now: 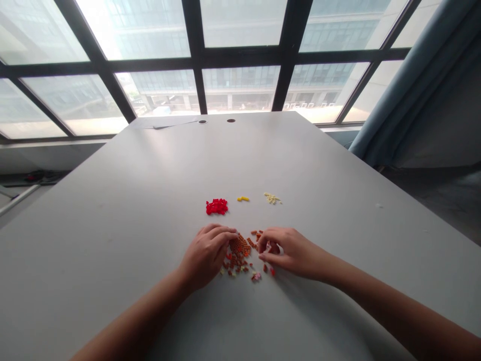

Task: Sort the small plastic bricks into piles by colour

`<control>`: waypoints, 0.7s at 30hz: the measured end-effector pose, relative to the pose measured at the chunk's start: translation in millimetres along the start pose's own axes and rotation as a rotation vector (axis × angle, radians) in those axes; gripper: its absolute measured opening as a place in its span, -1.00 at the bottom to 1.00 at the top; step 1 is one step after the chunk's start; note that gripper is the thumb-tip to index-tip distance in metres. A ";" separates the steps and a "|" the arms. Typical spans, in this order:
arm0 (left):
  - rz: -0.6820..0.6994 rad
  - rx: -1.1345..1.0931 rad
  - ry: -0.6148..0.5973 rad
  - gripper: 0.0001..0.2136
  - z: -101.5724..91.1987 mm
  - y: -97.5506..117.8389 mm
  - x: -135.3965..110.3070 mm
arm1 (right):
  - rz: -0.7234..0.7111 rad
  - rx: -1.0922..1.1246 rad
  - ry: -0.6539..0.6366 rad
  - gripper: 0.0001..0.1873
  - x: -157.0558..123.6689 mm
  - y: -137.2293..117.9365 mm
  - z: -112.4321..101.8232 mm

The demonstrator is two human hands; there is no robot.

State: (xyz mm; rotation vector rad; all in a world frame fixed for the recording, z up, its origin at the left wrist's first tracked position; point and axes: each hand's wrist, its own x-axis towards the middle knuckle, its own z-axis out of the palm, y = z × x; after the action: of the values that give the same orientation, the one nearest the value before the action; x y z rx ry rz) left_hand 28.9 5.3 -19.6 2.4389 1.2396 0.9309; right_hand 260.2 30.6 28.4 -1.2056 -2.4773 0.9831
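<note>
A loose heap of small brown building bricks (237, 258) lies on the white table between my two hands, with some orange, red and pale pieces mixed in. My left hand (210, 248) rests at the heap's left edge. Its fingers bend loosely over the bricks, apart from the thumb, and no held piece shows. On the other side, my right hand (283, 249) has its fingers curled towards the thumb in a pinch; what is in it, if anything, I cannot make out. Just below that hand lie a red piece (272, 271) and some pink pieces (256, 277).
Beyond the hands sit a pile of red bricks (217, 206), a few yellow pieces (243, 199) and a scatter of cream pieces (272, 198). Two round holes are near the white table's (240, 155) far edge. A blue curtain (417, 85) hangs at the right, beside windows.
</note>
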 end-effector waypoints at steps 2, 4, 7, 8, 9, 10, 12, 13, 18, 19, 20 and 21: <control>0.003 0.000 -0.003 -0.75 -0.3 0.0 0.1 | 0.023 -0.063 0.101 -0.92 6.9 10.4 -8.9; 0.009 0.003 -0.003 -0.74 -0.8 0.3 0.2 | 0.071 -0.167 0.286 -0.90 18.2 28.2 -18.4; 0.011 0.004 -0.002 -0.75 -1.2 0.6 0.3 | 0.182 -0.246 0.514 -0.90 36.2 58.9 -30.8; 0.012 0.003 -0.002 -0.75 -1.1 0.6 0.3 | 0.204 -0.263 0.548 -0.91 40.3 66.6 -33.6; 0.013 0.002 -0.001 -0.75 -1.0 0.5 0.2 | 0.214 -0.276 0.563 -0.92 42.6 71.8 -35.5; 0.014 0.000 0.000 -0.75 -0.8 0.4 0.2 | 0.207 -0.286 0.563 -0.92 42.9 74.0 -36.3; 0.014 -0.004 -0.004 -0.75 -0.7 0.3 0.4 | 0.149 -0.289 0.534 -0.93 37.2 68.6 -34.1; 0.013 -0.006 -0.007 -0.75 -0.7 0.3 0.5 | 0.103 -0.272 0.497 -0.93 31.7 61.6 -31.1; 0.003 -0.003 -0.009 -0.75 -1.6 1.2 0.7 | -0.145 -0.050 0.114 -0.95 -2.0 10.7 -1.9; 0.003 -0.001 -0.008 -0.75 -1.6 1.3 0.6 | -0.176 -0.044 0.088 -0.95 -6.6 2.7 4.7; 0.003 0.002 -0.007 -0.76 -1.6 1.3 0.5 | -0.196 -0.051 0.072 -0.95 -9.9 -3.3 10.7; 0.003 0.004 -0.005 -0.76 -1.5 1.2 0.3 | -0.205 -0.071 0.066 -0.96 -11.9 -7.4 15.9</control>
State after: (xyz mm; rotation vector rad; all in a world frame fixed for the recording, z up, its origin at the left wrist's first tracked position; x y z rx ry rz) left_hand 28.8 4.8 -17.7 2.4455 1.2371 0.9240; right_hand 256.0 10.7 22.3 -0.9621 -2.5409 0.7954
